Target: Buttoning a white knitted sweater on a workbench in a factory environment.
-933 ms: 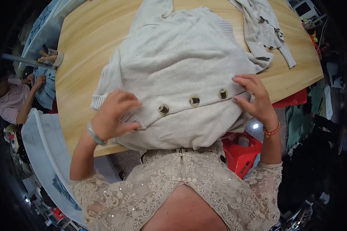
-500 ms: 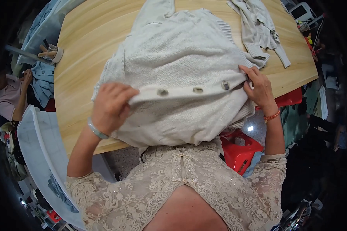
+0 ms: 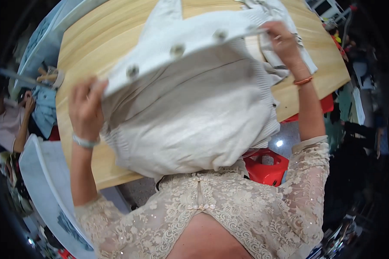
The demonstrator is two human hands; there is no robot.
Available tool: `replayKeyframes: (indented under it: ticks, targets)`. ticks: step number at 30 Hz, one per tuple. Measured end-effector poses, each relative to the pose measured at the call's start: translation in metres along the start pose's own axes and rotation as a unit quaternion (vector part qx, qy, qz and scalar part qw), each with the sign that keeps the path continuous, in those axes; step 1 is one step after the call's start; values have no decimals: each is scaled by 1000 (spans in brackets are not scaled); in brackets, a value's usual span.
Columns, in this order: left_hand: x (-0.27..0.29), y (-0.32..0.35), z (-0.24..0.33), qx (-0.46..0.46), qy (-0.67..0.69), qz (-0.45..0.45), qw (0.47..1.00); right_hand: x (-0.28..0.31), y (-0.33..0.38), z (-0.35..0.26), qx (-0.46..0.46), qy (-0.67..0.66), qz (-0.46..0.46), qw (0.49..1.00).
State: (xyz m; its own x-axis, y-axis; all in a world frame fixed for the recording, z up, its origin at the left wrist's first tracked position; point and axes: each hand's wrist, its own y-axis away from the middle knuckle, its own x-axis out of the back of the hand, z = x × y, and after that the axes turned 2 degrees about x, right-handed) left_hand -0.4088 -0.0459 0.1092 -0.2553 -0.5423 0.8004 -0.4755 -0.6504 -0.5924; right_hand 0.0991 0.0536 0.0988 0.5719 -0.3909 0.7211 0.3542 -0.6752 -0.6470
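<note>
Two hands on one cream knitted cardigan [image 3: 190, 108], centre frame, over the wooden counter [image 3: 82, 47]. Left hand [image 3: 86, 108] closed on the buttoned edge at centre left; right hand [image 3: 283, 41] pinching the same edge at upper right. Second pale garment [image 3: 285, 13] lies behind, upper right. Advice: keep the edge taut and level, buttons [image 3: 176, 50] in line, for a square fold

Both arms raised from lower edge, elbows bent, forearms near upright. Left hand [image 3: 85, 108] at mid-left, fingers curled shut in pinch grip, back of hand toward camera, silver band on wrist. Right hand [image 3: 283, 43] higher, upper right, fingers closed in grip, orange band on wrist. 2 hands well apart.
</note>
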Motion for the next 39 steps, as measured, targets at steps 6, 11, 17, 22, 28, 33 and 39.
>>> replayKeyframes:
  ticks: [6,11,17,22,28,33,39]
  targets:
    - [12,68,51,192,135,-108,966,-23,73,-33,-350,-31,-144,925]
    - [24,88,61,375,238,-164,881,-24,82,-31,-376,-75,-162,909]
    - [13,104,63,379,302,-119,867,-24,81,-29,-350,-130,-144,916]
    - [16,99,56,402,413,-125,807,19,83,-23,-315,-224,-105,916]
    - [13,73,59,418,519,-42,744,48,54,13,-245,-59,41,967]
    - [3,81,52,436,467,-39,768,-33,8,-96,-138,-18,-29,990]
    - [14,84,54,402,522,-21,752,-113,-5,-277,-46,-420,-219,880]
